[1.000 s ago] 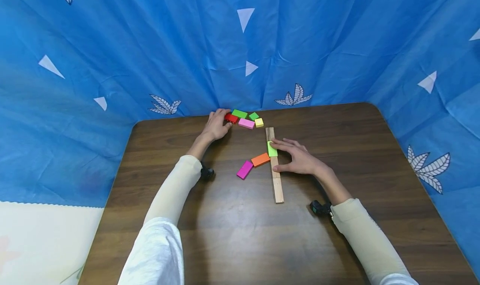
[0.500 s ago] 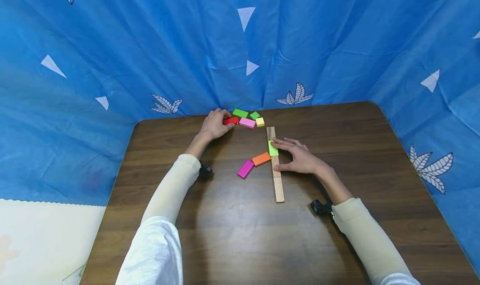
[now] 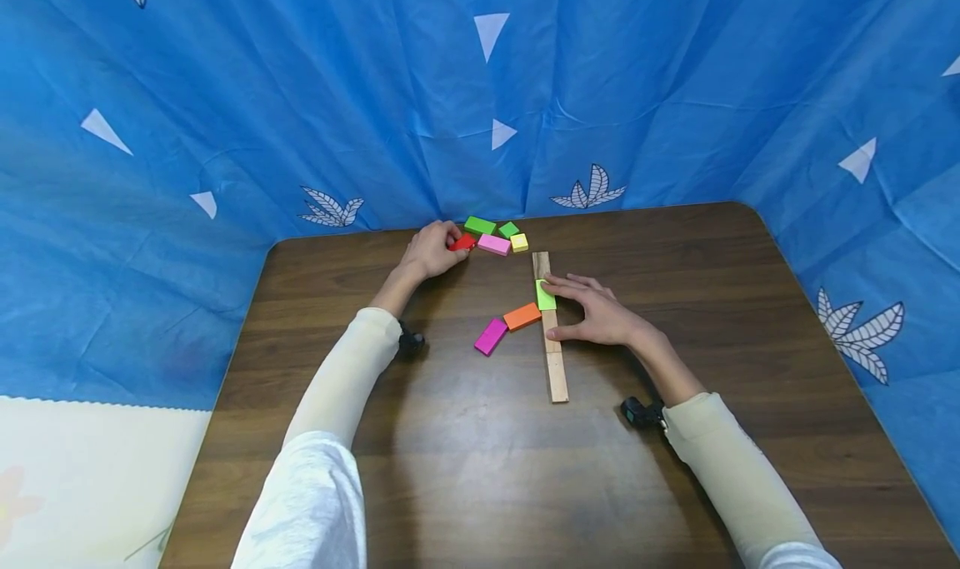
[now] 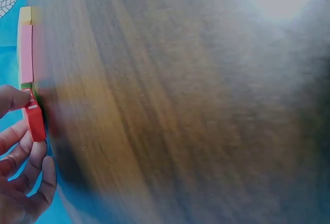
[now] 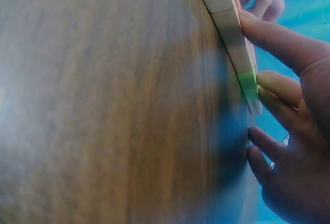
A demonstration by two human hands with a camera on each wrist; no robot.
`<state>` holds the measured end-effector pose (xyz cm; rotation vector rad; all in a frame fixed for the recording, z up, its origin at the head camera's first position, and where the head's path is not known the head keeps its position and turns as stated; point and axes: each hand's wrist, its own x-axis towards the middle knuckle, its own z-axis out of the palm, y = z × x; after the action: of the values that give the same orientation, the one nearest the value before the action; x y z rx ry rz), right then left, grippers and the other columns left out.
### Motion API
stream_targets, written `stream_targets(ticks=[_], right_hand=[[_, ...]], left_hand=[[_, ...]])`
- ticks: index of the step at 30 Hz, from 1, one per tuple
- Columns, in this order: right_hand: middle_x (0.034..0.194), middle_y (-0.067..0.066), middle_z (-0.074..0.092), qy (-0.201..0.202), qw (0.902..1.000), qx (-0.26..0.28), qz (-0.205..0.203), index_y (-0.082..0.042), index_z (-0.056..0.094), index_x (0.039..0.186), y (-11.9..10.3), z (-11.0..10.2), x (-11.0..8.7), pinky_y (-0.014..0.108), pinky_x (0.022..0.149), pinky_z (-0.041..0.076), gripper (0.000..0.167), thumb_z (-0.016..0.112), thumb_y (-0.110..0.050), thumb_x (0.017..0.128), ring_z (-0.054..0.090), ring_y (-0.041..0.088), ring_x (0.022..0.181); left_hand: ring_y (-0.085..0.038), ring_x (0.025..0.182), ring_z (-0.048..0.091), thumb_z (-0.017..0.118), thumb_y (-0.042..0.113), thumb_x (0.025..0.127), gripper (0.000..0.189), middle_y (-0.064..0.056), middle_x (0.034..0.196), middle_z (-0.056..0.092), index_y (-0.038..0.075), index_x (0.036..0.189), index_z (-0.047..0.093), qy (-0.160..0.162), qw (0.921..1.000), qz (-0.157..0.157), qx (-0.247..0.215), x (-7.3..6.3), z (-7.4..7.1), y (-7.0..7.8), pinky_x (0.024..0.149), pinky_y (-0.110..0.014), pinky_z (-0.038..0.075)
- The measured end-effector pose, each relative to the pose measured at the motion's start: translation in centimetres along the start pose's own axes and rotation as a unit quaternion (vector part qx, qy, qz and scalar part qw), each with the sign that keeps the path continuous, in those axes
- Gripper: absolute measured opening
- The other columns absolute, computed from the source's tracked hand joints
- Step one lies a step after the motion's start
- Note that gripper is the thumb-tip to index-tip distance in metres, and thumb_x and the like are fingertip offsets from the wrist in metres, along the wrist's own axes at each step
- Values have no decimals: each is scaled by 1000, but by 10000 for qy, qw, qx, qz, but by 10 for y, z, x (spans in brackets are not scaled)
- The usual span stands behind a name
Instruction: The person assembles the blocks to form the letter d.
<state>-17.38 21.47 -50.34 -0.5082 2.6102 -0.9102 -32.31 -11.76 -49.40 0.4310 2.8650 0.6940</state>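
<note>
At the back of the table my left hand (image 3: 429, 251) pinches a red block (image 3: 464, 242) between thumb and fingers. In the left wrist view the red block (image 4: 34, 121) sits tilted, its end at the fingertips. My right hand (image 3: 600, 312) rests at a straight row of plain wooden blocks (image 3: 557, 377). Its forefinger touches a lime green block (image 3: 546, 295) in that row, and the thumb touches a wooden block nearer me; the fingers are fairly straight. An orange block (image 3: 522, 316) slants off the row's left side, followed by a magenta block (image 3: 491, 336).
Beside the red block lie a green block (image 3: 480, 225), a pink block (image 3: 494, 244), a small green block (image 3: 508, 230) and a yellow block (image 3: 519, 242). Close behind them, a blue curtain (image 3: 420, 136) hangs at the back edge of the brown wooden table (image 3: 480, 477).
My left thumb and fingers have closed on the red block and turned it, so its right end now points more away from me. The right hand and the row have stayed put.
</note>
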Motion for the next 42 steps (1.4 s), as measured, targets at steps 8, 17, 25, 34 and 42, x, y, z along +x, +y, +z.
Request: stream_targets(ticks=[8,17,25,34,42], right_hand=[[180,-4,28,-27,10000,5,63,-27,41,167,-1,-1,0,76,129,10,90,84,-51,91,13,38,168],[180,-3,28,-73,9999,-32,78,-26,41,167,-2,0,1,75,129,10,89,84,-49,92,13,39,168],[180,-1,29,-21,10000,-61,38,-24,43,167,-1,1,1,77,129,10,90,84,-50,91,14,40,168],[179,-2,30,23,10000,-22,-21,-25,43,166,1,1,0,77,128,11,90,85,-50,90,15,39,168],[180,0,30,13,10000,-39,-35,-24,43,167,-1,0,0,78,127,11,90,84,-49,91,14,41,167]], left_hand=[[-26,105,63,74,33,98,34,-10,115,67,9,121,66,140,9997,121,-184,-12,3,-3,94,-44,52],[-26,103,66,74,31,99,33,-11,115,71,8,121,66,70,9993,180,-310,-39,4,0,93,-43,53],[-24,98,67,77,32,96,32,-8,111,71,10,117,66,-114,9992,295,-240,-68,5,-4,89,-41,55],[-21,92,67,80,31,93,31,-6,105,72,11,113,66,-145,9989,376,-230,-102,10,-3,82,-39,56],[-19,89,66,81,31,92,32,-4,103,70,12,114,66,-161,9989,436,-76,-129,15,5,77,-36,56]])
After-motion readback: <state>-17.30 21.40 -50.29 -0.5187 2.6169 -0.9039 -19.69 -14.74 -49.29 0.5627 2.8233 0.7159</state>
